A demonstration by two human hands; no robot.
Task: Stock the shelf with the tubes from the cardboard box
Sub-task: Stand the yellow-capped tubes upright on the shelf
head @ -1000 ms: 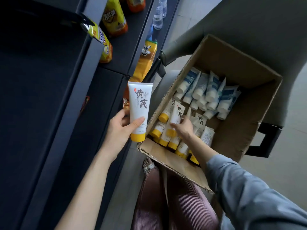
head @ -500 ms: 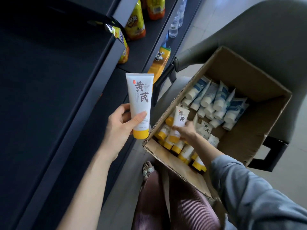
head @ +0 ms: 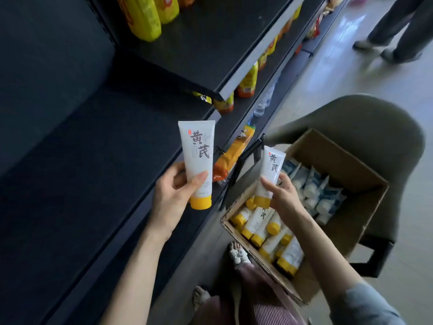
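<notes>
My left hand grips a white tube with a yellow cap, held upright over the front edge of the dark shelf. My right hand holds a second white tube with a yellow cap just above the near-left corner of the cardboard box. Inside the box, several more yellow-capped tubes lie at the near end and several white and blue tubes at the far end.
The box sits on a grey chair right of the shelving. Yellow and orange snack bags and a water bottle stand on other shelves. Another person's legs are at the top right. My feet are below the box.
My right hand has lifted a tube out of the box and holds it upright. The view has tilted up, showing more shelves. My left hand keeps its tube.
</notes>
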